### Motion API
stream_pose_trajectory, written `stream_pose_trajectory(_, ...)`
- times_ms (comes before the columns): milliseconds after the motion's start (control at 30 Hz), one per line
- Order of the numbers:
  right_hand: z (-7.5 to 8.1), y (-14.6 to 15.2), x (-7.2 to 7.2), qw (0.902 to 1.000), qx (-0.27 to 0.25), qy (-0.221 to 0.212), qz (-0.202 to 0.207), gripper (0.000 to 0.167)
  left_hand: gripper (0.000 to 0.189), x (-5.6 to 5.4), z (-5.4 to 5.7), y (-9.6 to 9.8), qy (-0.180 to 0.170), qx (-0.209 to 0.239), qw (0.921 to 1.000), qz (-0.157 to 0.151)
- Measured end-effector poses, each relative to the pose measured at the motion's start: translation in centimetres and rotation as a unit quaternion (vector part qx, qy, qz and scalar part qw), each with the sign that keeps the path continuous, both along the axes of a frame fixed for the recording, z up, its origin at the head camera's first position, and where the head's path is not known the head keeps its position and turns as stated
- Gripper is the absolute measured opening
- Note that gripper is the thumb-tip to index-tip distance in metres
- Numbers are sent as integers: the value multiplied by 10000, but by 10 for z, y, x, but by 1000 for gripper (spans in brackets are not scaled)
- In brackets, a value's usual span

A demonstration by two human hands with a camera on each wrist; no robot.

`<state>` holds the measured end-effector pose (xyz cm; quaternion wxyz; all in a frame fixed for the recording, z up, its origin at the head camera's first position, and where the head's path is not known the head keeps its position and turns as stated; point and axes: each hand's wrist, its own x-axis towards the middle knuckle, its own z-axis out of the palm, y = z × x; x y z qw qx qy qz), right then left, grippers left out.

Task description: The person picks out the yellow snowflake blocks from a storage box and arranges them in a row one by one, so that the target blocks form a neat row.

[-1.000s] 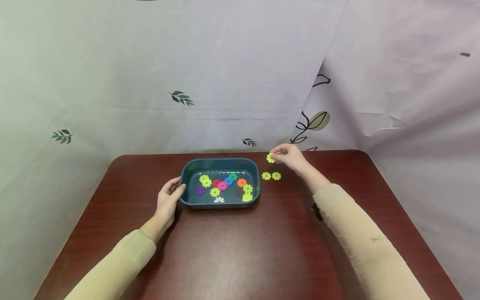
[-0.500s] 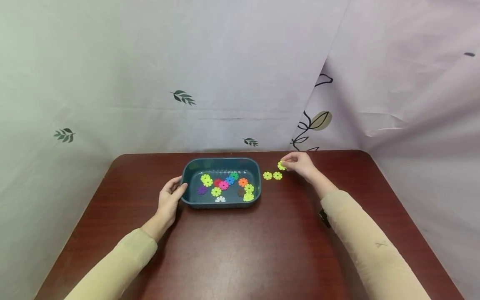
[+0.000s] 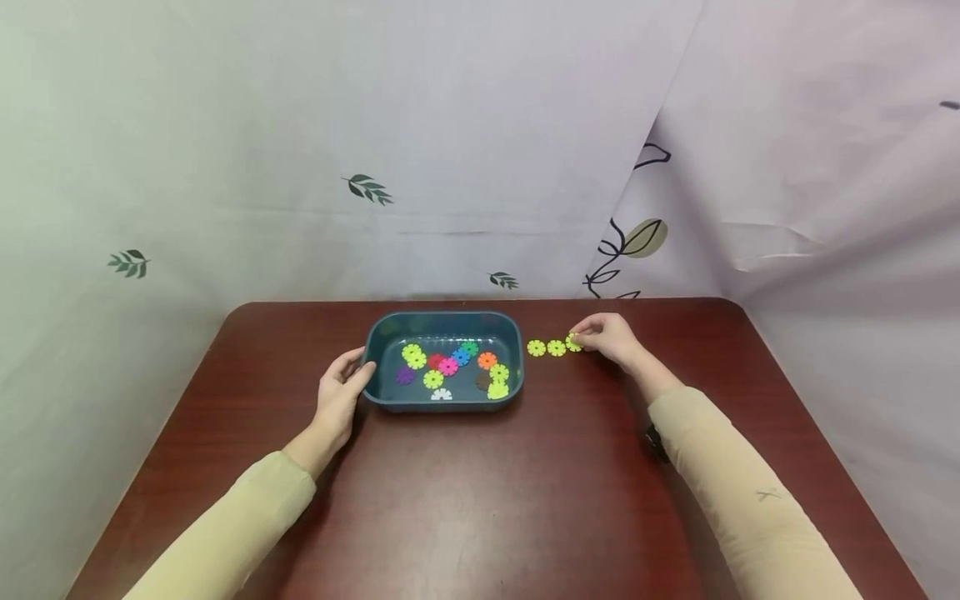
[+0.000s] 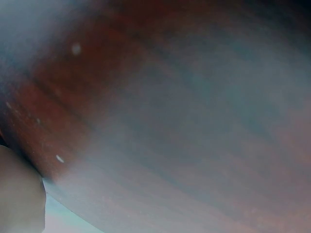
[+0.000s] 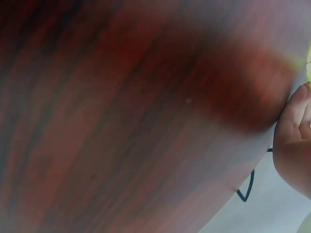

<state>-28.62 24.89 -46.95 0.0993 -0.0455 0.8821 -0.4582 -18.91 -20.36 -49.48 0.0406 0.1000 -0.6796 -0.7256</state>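
Observation:
In the head view a dark blue-green rectangular plastic basin (image 3: 442, 407) stands on the table, with several notched snowflake discs of different colours lying in it. My left hand (image 3: 339, 400) grips its left end, thumb at the rim. To the basin's right, two yellow snowflake discs (image 3: 556, 348) lie side by side. At the right end of this row my right hand (image 3: 613, 340) pinches a third yellow disc (image 3: 574, 342), partly covered by the fingers. Only a bit of the left hand (image 4: 22, 191) shows in its wrist view; the right wrist view catches part of the right hand (image 5: 295, 136).
The dark red-brown wooden table (image 3: 465, 500) ends at a back edge just behind the basin and the disc row. Behind it hangs a pale cloth (image 3: 450, 125) with leaf prints. A pink disc (image 3: 447, 367) and a white disc (image 3: 441, 394) are among those in the basin.
My right hand has brought its yellow disc from behind the row rightward and down to the row's right end. The left hand stays on the basin.

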Motion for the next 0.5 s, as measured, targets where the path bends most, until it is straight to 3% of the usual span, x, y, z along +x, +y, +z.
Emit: stream_pose_trajectory(500,-2,4,0,9954,848,411,193,20,38,0,1,1,18,76,10000,48)
